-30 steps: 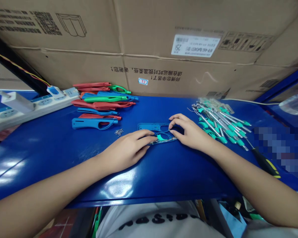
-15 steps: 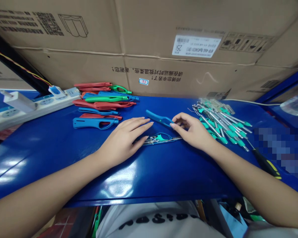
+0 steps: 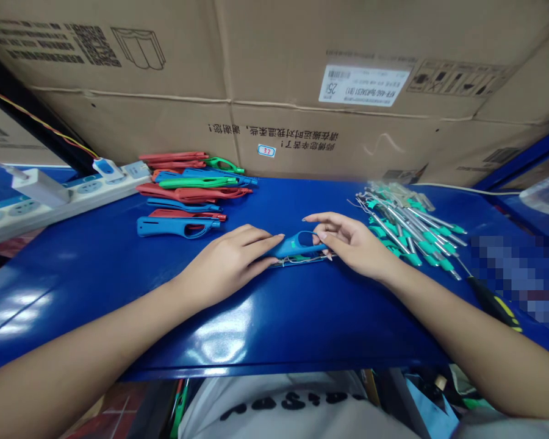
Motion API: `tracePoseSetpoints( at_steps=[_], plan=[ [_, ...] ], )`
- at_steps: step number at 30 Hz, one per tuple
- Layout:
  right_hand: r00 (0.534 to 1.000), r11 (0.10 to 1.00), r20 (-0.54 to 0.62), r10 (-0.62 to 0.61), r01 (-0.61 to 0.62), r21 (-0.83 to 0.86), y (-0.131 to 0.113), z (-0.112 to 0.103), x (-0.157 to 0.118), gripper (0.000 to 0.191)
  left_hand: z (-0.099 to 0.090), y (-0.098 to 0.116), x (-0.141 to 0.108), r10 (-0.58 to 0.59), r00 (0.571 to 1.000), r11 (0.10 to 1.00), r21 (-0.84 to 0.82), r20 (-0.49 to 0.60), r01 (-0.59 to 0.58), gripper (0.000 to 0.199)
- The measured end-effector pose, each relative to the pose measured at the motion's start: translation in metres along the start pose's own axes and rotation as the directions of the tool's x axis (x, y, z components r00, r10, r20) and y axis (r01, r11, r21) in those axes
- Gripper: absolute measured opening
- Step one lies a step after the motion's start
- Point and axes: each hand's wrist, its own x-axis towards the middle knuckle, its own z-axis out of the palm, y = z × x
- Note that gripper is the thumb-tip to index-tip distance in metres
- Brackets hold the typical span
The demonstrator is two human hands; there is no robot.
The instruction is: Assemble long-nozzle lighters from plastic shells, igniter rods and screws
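Near tabletop (image 3: 283,326) free; cardboard box (image 3: 274,73) blocks the far edge

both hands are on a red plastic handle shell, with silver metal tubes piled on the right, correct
The colour is wrong: the head view shows the left hand and right hand on a blue plastic handle shell; silver metal tubes are piled on the right.
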Motion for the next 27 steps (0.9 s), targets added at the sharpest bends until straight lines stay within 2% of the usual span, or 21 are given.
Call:
tracePoseSetpoints(
  at_steps=[4, 7, 9, 12, 27],
  plan=[
    [0.994, 0.964, 0.018, -0.104, 0.106, -0.243, -0.0010, 0.0006, -0.0043, 0.037, -0.0011, 0.0001, -0.0005, -0.003, 1.000, 1.000, 0.006, 0.008, 0.003, 0.037],
    [0.971, 0.846, 0.082, -0.224, 0.236, -0.478, -0.0023, 0.0013, -0.0070, 0.038, -0.0028, -0.0002, -0.0002, 0.000, 1.000, 1.000, 0.006, 0.013, 0.000, 0.035],
    [0.956, 0.770, 0.141, -0.257, 0.291, -0.568, -0.0028, 0.0014, -0.0072, 0.037, -0.0042, -0.0004, 0.0004, -0.002, 1.000, 1.000, 0.001, 0.021, 0.002, 0.035],
    [0.949, 0.722, 0.165, -0.267, 0.311, -0.619, -0.0021, 0.0011, -0.0059, 0.033, -0.0061, -0.0006, 0.0017, -0.003, 0.999, 1.000, -0.026, 0.039, 0.004, 0.035],
    [0.940, 0.611, 0.237, -0.246, 0.340, -0.715, -0.0015, 0.0020, -0.0064, 0.031, -0.0070, 0.0011, 0.0017, -0.007, 0.990, 0.999, -0.050, 0.140, 0.014, 0.028]
  ],
)
